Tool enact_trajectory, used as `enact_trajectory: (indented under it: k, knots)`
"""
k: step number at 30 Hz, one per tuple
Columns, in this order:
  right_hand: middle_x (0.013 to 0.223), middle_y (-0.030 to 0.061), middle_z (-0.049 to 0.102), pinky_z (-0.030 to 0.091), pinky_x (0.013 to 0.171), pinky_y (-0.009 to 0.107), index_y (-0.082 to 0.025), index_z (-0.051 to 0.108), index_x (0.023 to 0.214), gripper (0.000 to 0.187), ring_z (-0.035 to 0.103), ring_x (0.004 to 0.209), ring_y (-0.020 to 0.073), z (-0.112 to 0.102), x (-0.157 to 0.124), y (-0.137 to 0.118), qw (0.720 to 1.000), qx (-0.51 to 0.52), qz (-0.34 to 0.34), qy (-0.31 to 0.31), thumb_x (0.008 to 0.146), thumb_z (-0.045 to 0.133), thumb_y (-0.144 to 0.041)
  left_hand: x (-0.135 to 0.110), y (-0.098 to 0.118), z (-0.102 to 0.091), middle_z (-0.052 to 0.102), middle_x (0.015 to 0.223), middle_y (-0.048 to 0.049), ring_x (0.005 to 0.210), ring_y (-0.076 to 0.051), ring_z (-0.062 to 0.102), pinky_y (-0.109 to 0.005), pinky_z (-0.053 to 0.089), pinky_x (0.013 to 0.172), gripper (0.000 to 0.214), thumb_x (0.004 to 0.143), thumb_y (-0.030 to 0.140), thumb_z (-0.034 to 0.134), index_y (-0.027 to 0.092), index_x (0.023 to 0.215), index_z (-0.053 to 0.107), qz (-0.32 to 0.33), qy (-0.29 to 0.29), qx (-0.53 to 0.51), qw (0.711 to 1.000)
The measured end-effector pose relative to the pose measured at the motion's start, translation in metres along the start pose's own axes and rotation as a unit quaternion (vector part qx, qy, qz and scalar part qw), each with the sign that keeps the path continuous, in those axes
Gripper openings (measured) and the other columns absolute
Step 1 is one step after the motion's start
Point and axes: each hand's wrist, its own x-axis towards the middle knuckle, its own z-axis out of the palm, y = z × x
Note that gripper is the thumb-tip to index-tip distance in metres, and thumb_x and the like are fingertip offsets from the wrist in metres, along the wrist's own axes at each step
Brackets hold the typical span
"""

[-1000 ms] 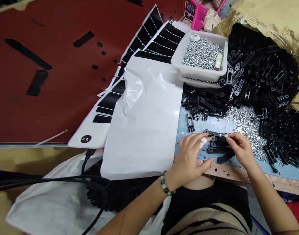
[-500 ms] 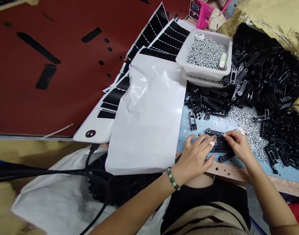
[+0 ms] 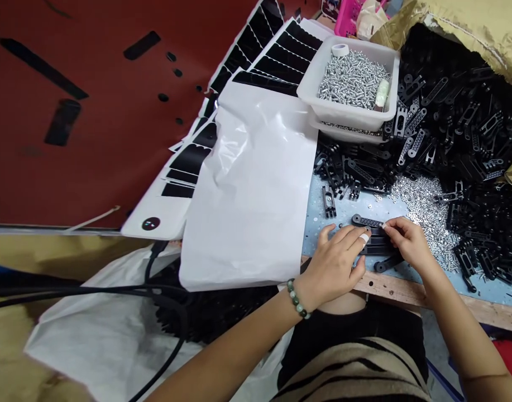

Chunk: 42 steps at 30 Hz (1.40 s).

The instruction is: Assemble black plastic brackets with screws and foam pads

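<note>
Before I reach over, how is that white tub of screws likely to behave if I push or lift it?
The white plastic tub will probably feel heavy for its size, since it is filled with metal screws. It sits stacked on a second tub, so a push might make it slide or tilt. Its thin-looking walls may flex when lifted.

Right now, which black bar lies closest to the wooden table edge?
The angled bar just below the right hand; the parallel bars above it lie stacked.
</note>
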Motion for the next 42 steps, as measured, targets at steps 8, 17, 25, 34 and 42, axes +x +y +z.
enact_trajectory:
  k: [8,17,25,34,42]
  knots:
    - [0.074,0.0023,0.062,0.043,0.053,0.026,-0.019,0.065,0.082,0.024,0.054,0.059,0.0140,0.002,0.000,0.002,1.000,0.027,0.007,0.001,0.083,0.055,-0.042,0.003,0.002,0.002,0.063,0.123,-0.0094,0.113,-0.028,0.054,-0.052,0.026,0.100,0.038,0.086,0.020,0.043,0.018,0.122,0.057,0.005,-0.001,0.014,1.000]
    - [0.076,0.0036,0.064,0.045,0.059,0.029,-0.020,0.066,0.081,0.022,0.058,0.066,0.0167,0.003,0.000,0.001,1.000,-0.015,-0.015,0.022,0.083,0.055,-0.039,0.004,0.002,0.005,0.062,0.123,-0.0100,0.113,-0.028,0.054,-0.053,0.026,0.100,0.038,0.085,0.019,0.044,0.017,0.121,0.057,0.005,0.000,0.039,0.999]
    - [0.068,0.0010,0.061,0.042,0.062,0.029,-0.022,0.058,0.079,0.012,0.056,0.063,0.0172,0.003,-0.001,-0.005,0.988,-0.144,-0.038,0.040,0.084,0.053,-0.032,0.004,0.002,0.008,0.063,0.122,-0.0102,0.113,-0.028,0.054,-0.053,0.024,0.103,0.039,0.086,0.016,0.045,0.018,0.124,0.056,0.019,0.004,0.066,0.998]
    - [0.093,0.0103,0.056,0.041,0.062,0.032,-0.020,0.051,0.094,0.033,0.056,0.082,0.0253,0.000,0.002,-0.012,0.922,-0.359,-0.086,0.115,0.083,0.060,-0.050,-0.012,0.001,0.014,0.065,0.115,-0.0105,0.106,-0.025,0.058,-0.046,0.032,0.096,0.026,0.090,0.022,0.047,0.016,0.112,0.059,-0.006,0.057,0.025,0.998]
    - [0.090,0.0069,0.056,0.045,0.077,0.036,-0.021,0.055,0.097,0.014,0.054,0.086,0.0215,-0.018,-0.034,0.000,0.962,-0.147,-0.170,0.154,0.092,0.046,-0.031,-0.022,0.002,0.020,0.068,0.098,-0.0092,0.094,-0.024,0.059,-0.041,0.040,0.083,0.017,0.093,0.022,0.047,0.017,0.102,0.061,-0.024,0.054,0.004,0.998]
